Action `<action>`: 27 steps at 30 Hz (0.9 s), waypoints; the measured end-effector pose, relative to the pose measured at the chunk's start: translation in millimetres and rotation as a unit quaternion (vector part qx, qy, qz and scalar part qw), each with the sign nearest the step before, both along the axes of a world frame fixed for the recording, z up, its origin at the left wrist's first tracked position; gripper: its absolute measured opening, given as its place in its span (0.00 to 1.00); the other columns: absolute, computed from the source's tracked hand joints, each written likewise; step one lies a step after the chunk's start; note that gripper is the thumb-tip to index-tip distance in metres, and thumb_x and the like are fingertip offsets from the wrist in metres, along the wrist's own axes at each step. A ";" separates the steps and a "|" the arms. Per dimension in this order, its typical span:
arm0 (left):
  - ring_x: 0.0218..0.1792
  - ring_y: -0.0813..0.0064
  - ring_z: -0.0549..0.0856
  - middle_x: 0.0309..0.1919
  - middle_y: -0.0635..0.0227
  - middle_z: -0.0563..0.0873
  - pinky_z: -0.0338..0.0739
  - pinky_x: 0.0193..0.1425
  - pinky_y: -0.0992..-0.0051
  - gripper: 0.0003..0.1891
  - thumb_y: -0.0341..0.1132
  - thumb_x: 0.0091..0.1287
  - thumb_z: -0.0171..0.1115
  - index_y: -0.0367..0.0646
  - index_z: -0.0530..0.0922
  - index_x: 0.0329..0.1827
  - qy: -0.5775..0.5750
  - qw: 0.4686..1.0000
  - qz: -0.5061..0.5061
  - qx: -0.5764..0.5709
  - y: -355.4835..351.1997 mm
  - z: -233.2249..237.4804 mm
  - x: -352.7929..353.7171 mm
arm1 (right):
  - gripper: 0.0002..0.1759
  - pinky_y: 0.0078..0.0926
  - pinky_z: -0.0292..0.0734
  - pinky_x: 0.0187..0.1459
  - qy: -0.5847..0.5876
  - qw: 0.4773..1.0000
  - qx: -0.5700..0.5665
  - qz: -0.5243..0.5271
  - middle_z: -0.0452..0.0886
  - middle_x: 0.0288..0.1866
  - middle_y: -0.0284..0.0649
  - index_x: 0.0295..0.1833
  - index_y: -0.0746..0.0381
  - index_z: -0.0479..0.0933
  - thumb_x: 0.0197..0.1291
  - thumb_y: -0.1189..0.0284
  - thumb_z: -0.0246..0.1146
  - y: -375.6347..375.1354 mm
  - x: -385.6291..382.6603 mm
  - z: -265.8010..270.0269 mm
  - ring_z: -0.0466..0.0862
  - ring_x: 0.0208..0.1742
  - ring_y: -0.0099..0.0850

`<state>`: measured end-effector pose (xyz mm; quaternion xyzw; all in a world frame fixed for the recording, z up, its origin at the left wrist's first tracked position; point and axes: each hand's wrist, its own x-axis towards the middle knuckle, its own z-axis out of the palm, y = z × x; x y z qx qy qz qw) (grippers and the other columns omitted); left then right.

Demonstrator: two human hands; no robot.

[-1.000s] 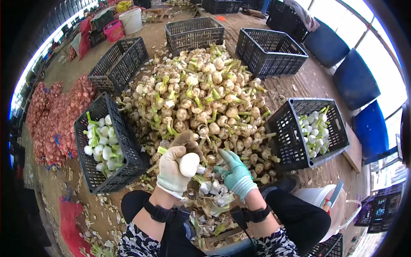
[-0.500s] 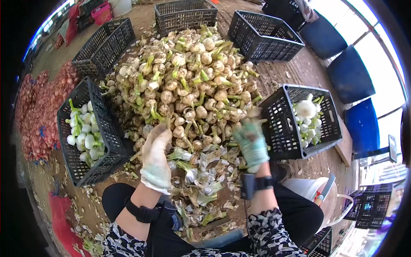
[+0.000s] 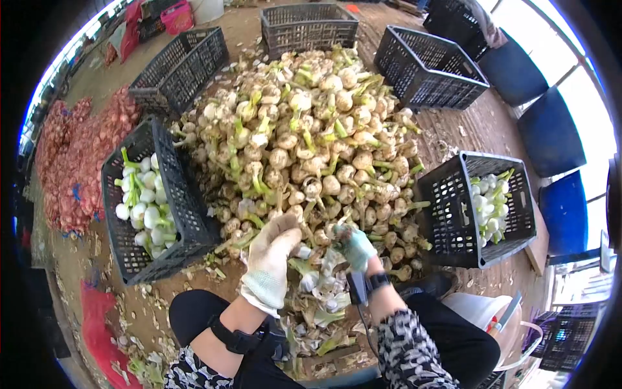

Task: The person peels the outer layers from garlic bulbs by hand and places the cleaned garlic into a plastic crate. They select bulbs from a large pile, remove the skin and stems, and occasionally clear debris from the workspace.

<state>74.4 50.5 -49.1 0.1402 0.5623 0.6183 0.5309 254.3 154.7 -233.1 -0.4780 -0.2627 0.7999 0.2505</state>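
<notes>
Could dislodge round, soiled bulbs [image 3: 278, 158] by tugging low; cannot tell grip of white-gloved left hand [image 3: 268, 262] or teal-gloved right hand [image 3: 356, 247].

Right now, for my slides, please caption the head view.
Left hand and right hand, gloved, at the near edge of a bulb heap, flanked by two black crates of white bulbs.

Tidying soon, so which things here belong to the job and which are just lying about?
Seemingly the job:
bulb pile
left crate and right crate, both holding white bulbs

Probably just lying about:
pink basket
red netting
</notes>
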 end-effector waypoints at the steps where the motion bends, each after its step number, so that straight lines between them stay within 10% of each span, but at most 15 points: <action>1: 0.38 0.76 0.80 0.39 0.69 0.81 0.75 0.44 0.75 0.13 0.32 0.65 0.55 0.39 0.76 0.51 -0.019 1.000 -0.013 -0.009 -0.5 -0.4 1.9 | 0.18 0.23 0.77 0.42 0.100 0.991 0.009 -0.087 0.80 0.42 0.34 0.56 0.65 0.72 0.61 0.74 0.59 -12.3 -7.2 33.6 0.80 0.41 0.25; 2: 0.38 0.75 0.80 0.40 0.69 0.81 0.76 0.44 0.74 0.13 0.33 0.66 0.55 0.40 0.76 0.51 -0.035 0.999 -0.028 -0.017 -1.2 0.0 3.3 | 0.23 0.23 0.77 0.47 0.243 0.965 0.059 -0.084 0.81 0.45 0.37 0.60 0.68 0.68 0.60 0.75 0.61 -19.7 -6.1 52.2 0.81 0.44 0.27; 6: 0.41 0.67 0.81 0.42 0.66 0.82 0.78 0.48 0.63 0.20 0.49 0.70 0.51 0.42 0.73 0.54 -0.295 0.939 -0.174 0.025 -0.1 0.8 13.4 | 0.25 0.19 0.77 0.46 0.176 0.963 0.198 -0.041 0.79 0.53 0.38 0.61 0.66 0.71 0.56 0.78 0.65 -54.3 -22.5 137.6 0.81 0.46 0.24; 11: 0.45 0.69 0.82 0.44 0.65 0.82 0.78 0.51 0.64 0.18 0.42 0.72 0.50 0.39 0.72 0.57 -0.220 0.961 -0.141 0.088 -8.0 2.0 12.5 | 0.27 0.15 0.76 0.40 0.053 0.976 0.210 -0.036 0.79 0.50 0.34 0.62 0.64 0.70 0.56 0.78 0.66 -61.3 -21.6 169.6 0.79 0.40 0.19; 17: 0.47 0.76 0.80 0.43 0.65 0.81 0.76 0.52 0.76 0.27 0.34 0.57 0.71 0.34 0.70 0.57 0.200 0.959 -0.101 0.175 -11.7 31.0 19.2 | 0.11 0.13 0.75 0.44 0.121 0.962 0.204 -0.134 0.78 0.43 0.33 0.50 0.67 0.73 0.63 0.77 0.60 -63.3 -33.7 192.3 0.78 0.41 0.19; 20: 0.45 0.64 0.82 0.47 0.61 0.79 0.76 0.50 0.71 0.32 0.29 0.41 0.76 0.41 0.76 0.55 0.531 0.811 -0.058 0.241 -8.8 29.9 13.4 | 0.11 0.14 0.75 0.42 0.094 0.960 0.220 -0.144 0.78 0.43 0.34 0.50 0.69 0.73 0.63 0.77 0.60 -65.9 -44.1 200.3 0.77 0.41 0.18; 27: 0.46 0.61 0.81 0.45 0.60 0.79 0.75 0.51 0.68 0.30 0.34 0.40 0.76 0.45 0.79 0.52 0.482 0.848 -0.081 0.205 -10.9 40.3 9.2 | 0.15 0.15 0.76 0.39 0.061 0.970 0.200 -0.121 0.82 0.39 0.36 0.49 0.70 0.74 0.60 0.74 0.65 -63.3 -42.2 199.9 0.79 0.37 0.19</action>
